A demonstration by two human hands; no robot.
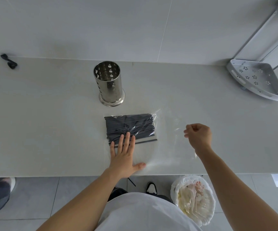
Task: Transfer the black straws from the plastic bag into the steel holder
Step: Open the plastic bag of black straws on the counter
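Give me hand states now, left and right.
Left hand: open, flat, fingers pressing on the black straws and plastic bag.
Right hand: closed, pinching the bag's clear edge.

No readable text, label, brand, number or sign anywhere. Only apple-shaped cutouts on the steel holder [109, 82] and flower-shaped perforations on the corner rack [258, 80]: patterns, not writing.
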